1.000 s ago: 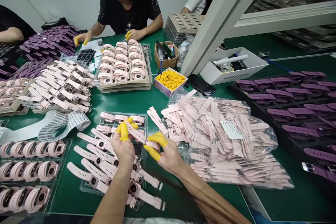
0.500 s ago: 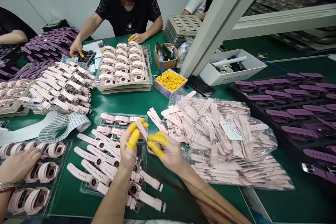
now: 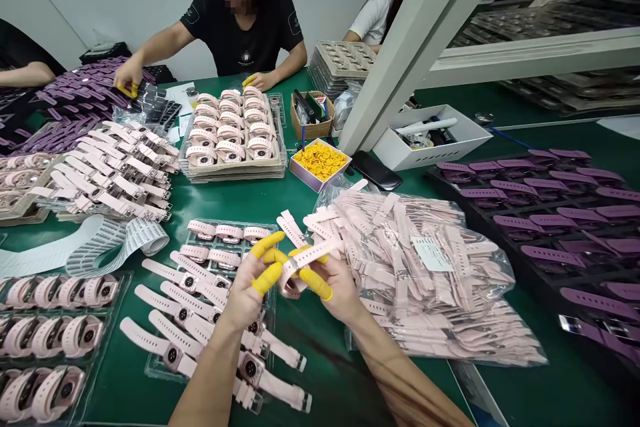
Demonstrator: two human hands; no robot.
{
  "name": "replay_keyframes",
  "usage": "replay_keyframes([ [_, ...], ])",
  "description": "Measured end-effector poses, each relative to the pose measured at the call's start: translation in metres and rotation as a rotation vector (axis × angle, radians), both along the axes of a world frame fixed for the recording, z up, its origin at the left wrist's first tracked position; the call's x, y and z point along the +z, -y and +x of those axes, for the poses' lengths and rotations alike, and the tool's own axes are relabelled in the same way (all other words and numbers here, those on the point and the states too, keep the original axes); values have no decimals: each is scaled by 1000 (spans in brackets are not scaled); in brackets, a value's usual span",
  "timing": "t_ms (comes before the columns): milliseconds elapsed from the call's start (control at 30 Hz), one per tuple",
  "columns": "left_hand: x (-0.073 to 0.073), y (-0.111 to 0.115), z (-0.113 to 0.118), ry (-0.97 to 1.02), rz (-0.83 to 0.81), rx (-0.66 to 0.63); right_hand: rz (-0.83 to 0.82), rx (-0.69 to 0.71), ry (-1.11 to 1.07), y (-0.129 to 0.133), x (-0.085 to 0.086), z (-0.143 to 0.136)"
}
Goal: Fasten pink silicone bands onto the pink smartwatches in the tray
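A pink smartwatch [image 3: 290,288] hangs between my two hands, its strap [image 3: 316,252] bent into a loop with one perforated end sticking out to the right. My left hand [image 3: 250,283] pinches the strap at the loop's left side, yellow cots on its fingers. My right hand [image 3: 340,285], also with yellow finger cots, grips the loop's other side; some of its fingers are behind the strap. Beneath my left forearm, several pink watches with straps laid open [image 3: 173,355] rest on a clear tray. Looped watches [image 3: 227,233] sit in the tray's back rows.
Bagged pink straps [image 3: 433,293] lie to the right, beside a rack of purple-strapped watches [image 3: 565,253]. A box of yellow finger cots [image 3: 320,161] stands ahead. Trayed watches [image 3: 230,120] and a label roll [image 3: 145,240] lie further off. A co-worker [image 3: 245,33] sits opposite.
My hands have bent the strap round, and its end now points right rather than up. Another person's hand has left the tray at left. The co-worker opposite has moved a hand leftward.
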State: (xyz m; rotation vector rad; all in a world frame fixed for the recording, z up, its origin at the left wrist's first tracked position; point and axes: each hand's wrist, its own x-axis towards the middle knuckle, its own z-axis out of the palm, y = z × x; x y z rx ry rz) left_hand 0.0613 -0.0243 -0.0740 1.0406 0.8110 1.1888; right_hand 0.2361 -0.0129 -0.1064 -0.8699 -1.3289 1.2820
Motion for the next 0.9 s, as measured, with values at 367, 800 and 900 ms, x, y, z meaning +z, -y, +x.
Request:
replay_keyframes([
  [367,10,1,3,-376,227,197,145,-186,125,0,-11,-8],
  [800,4,2,18,-235,-41,436,574,-261,432,15,-13,-20],
  [900,7,-2,21,-133,-182,438,583,-281,460,17,-19,-20],
])
